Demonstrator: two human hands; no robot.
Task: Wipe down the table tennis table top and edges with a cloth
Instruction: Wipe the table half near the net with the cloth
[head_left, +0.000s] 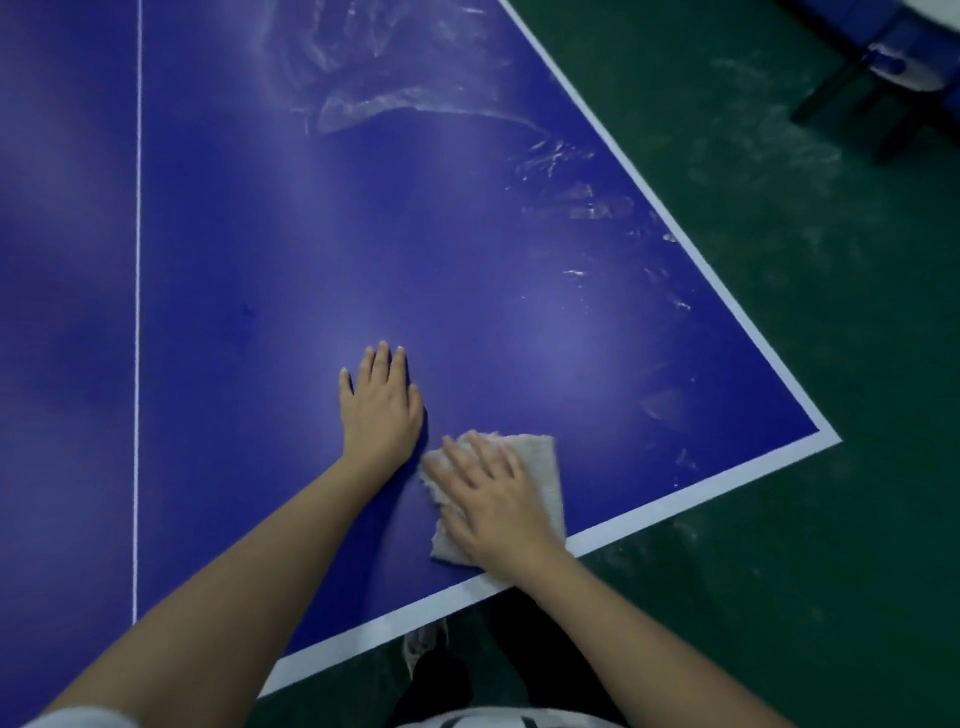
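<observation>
The blue table tennis table (311, 234) fills most of the view, with a white border along its right and near edges and a thin white centre line at the left. A pale, worn cloth (545, 467) lies flat on the top near the front edge. My right hand (493, 499) presses on the cloth with spread, straight fingers. My left hand (380, 402) rests flat on the bare blue surface just left of the cloth, fingers straight. Wet streaks (415, 98) shine on the far part of the top and along the right edge.
Green floor (779, 312) surrounds the table's right and near sides, with pale scuffs. The table corner (831, 439) lies right of the cloth. A dark-legged piece of furniture (878, 83) stands at the top right. My shoe (423, 649) shows below the near edge.
</observation>
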